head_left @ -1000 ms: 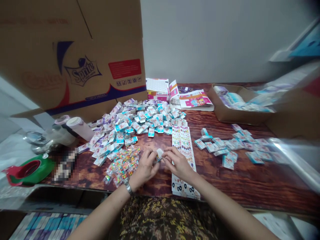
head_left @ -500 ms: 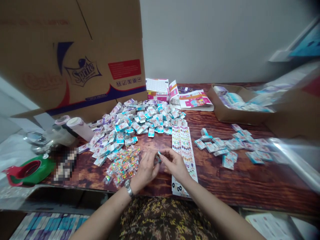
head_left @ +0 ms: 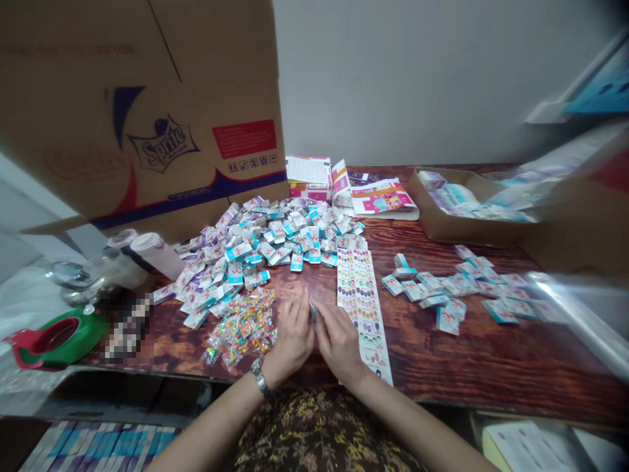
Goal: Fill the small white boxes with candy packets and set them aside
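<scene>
My left hand (head_left: 293, 335), with a metal watch on the wrist, and my right hand (head_left: 339, 339) meet above the table's near side. Between their fingertips they grip a small box (head_left: 313, 313), mostly hidden; only a bluish-grey sliver shows. Left of my left hand lies a heap of clear packets of coloured candy (head_left: 246, 321). Beside my right hand are printed sticker sheets (head_left: 361, 288). Beyond my hands spreads a big pile of small white, blue and purple boxes (head_left: 265, 236).
More small boxes (head_left: 447, 288) lie on the right of the wooden table (head_left: 466, 367). A cardboard tray (head_left: 466, 226) of packs stands behind them. A large Sprite carton (head_left: 196, 85) rises at the back left. At left are a green tape dispenser (head_left: 83, 334) and bottles (head_left: 156, 255).
My fingers have closed in tighter around the small box, and both hands have drawn nearer together and slightly toward me. Less of the box shows now.
</scene>
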`<state>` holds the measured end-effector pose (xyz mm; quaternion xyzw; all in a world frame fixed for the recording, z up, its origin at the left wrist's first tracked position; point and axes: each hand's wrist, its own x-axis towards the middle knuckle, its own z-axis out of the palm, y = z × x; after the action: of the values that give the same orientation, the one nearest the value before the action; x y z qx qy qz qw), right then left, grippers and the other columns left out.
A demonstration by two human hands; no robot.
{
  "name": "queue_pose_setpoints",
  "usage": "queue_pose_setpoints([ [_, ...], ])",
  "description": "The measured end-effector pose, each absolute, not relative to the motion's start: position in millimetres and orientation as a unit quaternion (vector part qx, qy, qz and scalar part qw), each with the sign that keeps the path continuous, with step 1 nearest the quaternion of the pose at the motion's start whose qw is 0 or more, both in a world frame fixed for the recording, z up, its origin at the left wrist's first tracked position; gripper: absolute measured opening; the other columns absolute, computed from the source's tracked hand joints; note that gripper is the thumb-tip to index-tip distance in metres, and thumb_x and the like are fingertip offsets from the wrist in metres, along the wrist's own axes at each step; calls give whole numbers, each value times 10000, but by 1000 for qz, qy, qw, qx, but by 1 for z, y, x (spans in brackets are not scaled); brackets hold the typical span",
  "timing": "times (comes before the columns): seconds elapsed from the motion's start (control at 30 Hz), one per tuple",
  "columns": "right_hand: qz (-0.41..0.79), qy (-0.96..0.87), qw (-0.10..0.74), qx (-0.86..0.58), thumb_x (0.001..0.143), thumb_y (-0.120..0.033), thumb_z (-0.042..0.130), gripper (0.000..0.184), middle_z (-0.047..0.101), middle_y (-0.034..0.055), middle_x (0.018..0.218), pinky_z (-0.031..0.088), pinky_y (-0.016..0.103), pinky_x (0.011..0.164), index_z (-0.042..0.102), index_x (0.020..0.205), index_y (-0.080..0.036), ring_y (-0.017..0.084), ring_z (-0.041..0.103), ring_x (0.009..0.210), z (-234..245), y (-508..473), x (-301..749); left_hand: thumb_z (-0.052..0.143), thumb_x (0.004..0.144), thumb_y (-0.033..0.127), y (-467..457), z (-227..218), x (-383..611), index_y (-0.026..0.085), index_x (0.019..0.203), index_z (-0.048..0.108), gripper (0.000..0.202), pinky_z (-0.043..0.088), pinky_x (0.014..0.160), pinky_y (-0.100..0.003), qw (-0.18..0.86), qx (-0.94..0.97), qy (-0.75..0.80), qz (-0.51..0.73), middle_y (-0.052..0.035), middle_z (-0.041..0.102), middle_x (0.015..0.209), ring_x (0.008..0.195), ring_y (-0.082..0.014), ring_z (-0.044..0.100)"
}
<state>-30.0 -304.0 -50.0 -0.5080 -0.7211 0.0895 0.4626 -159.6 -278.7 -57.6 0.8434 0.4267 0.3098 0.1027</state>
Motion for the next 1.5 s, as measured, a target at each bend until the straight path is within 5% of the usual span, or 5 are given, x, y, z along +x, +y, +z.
queue_pose_setpoints([
  [0.33,139,-700,468,-522,919,-156,380,487,539,92,1285,448,358,984,327,1402,-194,199,523,1167,-58,-306,-32,323,872,119,-278,-62,-154,111,1442,40,636,375,932,-471,92,846,420,315,-198,456,1245,1119,-276,428],
  [0.57,152,-699,487,-501,908,-133,380,453,533,78,1294,429,385,1007,419,1351,-217,203,507,1184,-57,-308,-30,308,867,97,-276,-60,-151,117,1444,-9,658,408,891,-478,78,847,412,325,-206,471,1221,1098,-284,454],
  [0.73,244,-636,499,-536,923,-216,430,538,466,101,1357,448,361,987,249,1429,-196,204,479,1215,-54,-305,-26,315,884,116,-278,-55,-144,143,1442,-58,671,402,907,-487,97,841,413,337,-205,449,1267,1158,-296,430],
  [1.03,113,-725,471,-490,914,-112,354,554,382,70,1418,374,394,1057,221,1443,-213,202,402,1276,-53,-307,-21,317,879,93,-286,-54,-132,111,1442,-34,664,411,898,-509,45,850,395,344,-250,416,1324,1186,-325,437],
  [1.5,129,-717,472,-497,913,-158,410,560,473,80,1352,440,399,1000,232,1438,-233,218,478,1216,-53,-309,-6,406,861,154,-284,-50,-137,110,1444,56,682,423,962,-447,138,824,418,356,-202,463,1306,1215,-274,442],
])
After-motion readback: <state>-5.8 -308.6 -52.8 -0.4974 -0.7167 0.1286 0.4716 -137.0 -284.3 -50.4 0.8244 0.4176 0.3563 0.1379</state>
